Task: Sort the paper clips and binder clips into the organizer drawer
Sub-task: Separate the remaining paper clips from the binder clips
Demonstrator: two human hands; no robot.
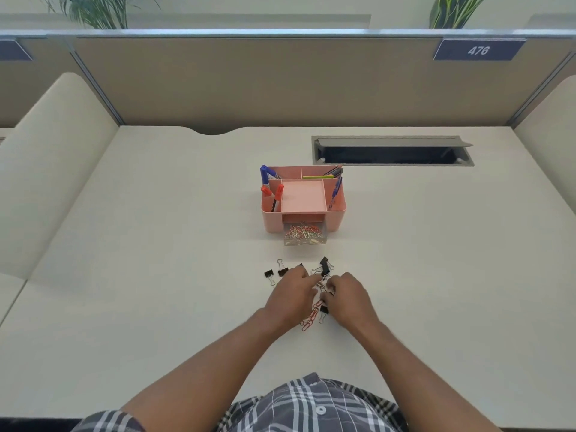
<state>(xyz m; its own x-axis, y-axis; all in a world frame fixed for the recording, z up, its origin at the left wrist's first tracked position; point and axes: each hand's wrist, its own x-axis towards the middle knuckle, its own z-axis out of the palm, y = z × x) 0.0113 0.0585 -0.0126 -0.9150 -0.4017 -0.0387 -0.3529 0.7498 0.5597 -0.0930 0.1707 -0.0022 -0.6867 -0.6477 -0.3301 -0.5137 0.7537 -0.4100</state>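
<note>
Two hands down in the loose pile at 6 o'clock from the organizer (pixel 304 198), both busy on the desk (pixel 156 244). Left hand (pixel 291 294) is palm-down, fingers curled over the clips; can't tell if it's pinching anything, the fingertips are hidden in the clutter. Right hand (pixel 350 299) is also curled, fingertips tucked toward the centre of the pile; it seems to be on a black binder clip at its thumb side, but a real grip can't be confirmed.

Drawer (pixel 305 236) is pulled out at the organizer's front, 6 o'clock side, and already holds a good heap of paper clips, red and silver mixed. No binder clips visible in it as far as I can see.

Left on the desk: a string of red paper clips (pixel 311 316) between the two hands, trailing toward the person. Binder clips (pixel 325 266) sit at 12 o'clock of the hands, a small black cluster with wire handles up. Two more binder clips (pixel 276 272) lie apart at 10 o'clock from the left hand, just beside each other. One more black clip is partly under the right hand.

Judgement: paper clip sorting looks mostly done, with the last few still out. Binder clips look not started; all the visible ones are still on the desk. Call it roughly midway. Pens and markers in the organizer's top compartments aren't part of the task.
</note>
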